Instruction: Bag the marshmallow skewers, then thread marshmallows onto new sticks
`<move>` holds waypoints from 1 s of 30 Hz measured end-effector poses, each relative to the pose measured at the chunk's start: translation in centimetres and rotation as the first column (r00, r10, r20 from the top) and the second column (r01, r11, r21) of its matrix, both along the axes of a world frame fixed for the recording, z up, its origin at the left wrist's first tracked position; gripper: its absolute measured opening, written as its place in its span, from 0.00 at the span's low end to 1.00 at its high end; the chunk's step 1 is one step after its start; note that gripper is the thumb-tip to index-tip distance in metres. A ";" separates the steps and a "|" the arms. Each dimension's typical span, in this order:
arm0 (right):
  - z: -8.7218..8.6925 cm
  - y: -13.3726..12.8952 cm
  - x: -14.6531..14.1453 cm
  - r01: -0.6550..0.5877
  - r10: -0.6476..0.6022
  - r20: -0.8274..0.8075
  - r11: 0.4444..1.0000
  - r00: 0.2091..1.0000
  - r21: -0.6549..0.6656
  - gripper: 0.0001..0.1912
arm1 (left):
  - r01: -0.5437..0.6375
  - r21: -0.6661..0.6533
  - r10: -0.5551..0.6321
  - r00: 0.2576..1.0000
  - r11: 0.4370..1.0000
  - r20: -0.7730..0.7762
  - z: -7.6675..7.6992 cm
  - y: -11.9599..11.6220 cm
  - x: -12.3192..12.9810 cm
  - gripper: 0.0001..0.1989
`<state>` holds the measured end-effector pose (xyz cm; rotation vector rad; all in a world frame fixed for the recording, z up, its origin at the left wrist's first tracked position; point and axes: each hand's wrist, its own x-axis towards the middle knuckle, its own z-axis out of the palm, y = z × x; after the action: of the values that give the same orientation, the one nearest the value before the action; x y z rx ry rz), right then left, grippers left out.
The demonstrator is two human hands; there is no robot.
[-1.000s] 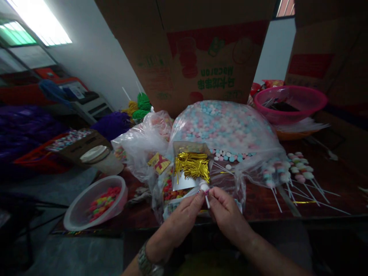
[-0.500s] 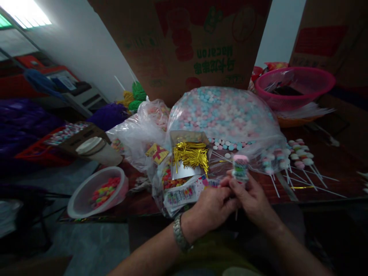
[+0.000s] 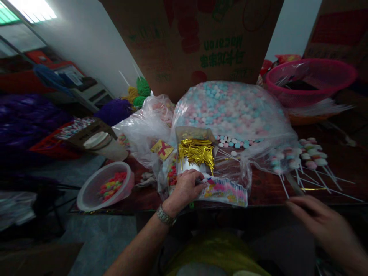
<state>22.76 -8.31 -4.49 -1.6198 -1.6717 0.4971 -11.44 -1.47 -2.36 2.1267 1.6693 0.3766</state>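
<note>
The front edge of the worktop (image 3: 266, 191) is overhung by the lower corner of the printed packets (image 3: 227, 191), which are fanned out near the middle; between them and the candy skewers (image 3: 312, 155) at the right, a stretch of dark wood is shown. The left end of the packets is touched by the left hand (image 3: 188, 186), its grip curled, though whether a packet is pinched cannot be made out. The right hand (image 3: 319, 220) is held just beyond the front edge near the skewers' stick ends; it is blurred, and whether its grip is spread or pressed together cannot be judged. The space behind is closed off by a tall cardboard box (image 3: 178, 76), and a large plastic bag (image 3: 270, 126) is spread before it, filled with pink, blue and white candies. Gold ties (image 3: 197, 151) are held in a small tray (image 3: 195, 132) just behind the left hand. At the left, colourful sweets (image 3: 113, 186) are held in a tilted translucent bowl (image 3: 83, 193), beside a lidded tub (image 3: 115, 148). A pink basket (image 3: 312, 99) is set at the far right.
</note>
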 end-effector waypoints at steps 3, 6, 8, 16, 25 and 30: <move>0.2 4.6 -10.4 -0.296 0.293 0.058 0.954 0.954 0.046 0.11 | -0.006 0.039 0.007 0.999 0.999 -0.031 0.2 -0.5 0.3 0.10; 0.1 7.1 -17.9 -0.390 0.366 0.266 0.920 0.892 0.042 0.07 | -0.003 0.074 0.009 0.997 0.997 -0.082 0.1 -1.0 0.3 0.15; 0.3 7.8 -19.7 -0.409 0.373 0.310 0.911 0.875 0.057 0.01 | -0.001 0.087 0.012 0.991 0.996 -0.133 -0.4 -1.3 0.2 0.17; 2.2 9.4 -8.3 -0.196 0.118 0.335 0.958 0.935 0.209 0.10 | 0.019 0.040 -0.013 0.989 0.999 -0.148 0.4 -0.7 -0.8 0.26; -1.0 8.4 -6.8 -0.220 0.139 0.389 0.960 0.911 0.171 0.15 | 0.276 0.281 -0.276 0.960 0.919 -0.042 4.0 3.0 9.5 0.24; -2.2 9.7 -7.5 -0.126 0.056 0.402 0.980 0.914 0.151 0.18 | 0.189 0.080 -0.197 0.974 0.979 0.111 1.0 5.5 10.4 0.06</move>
<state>15.26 1.38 -6.72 -1.5902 -2.0332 0.0581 -1.03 4.00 -1.40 2.2465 1.3882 0.4963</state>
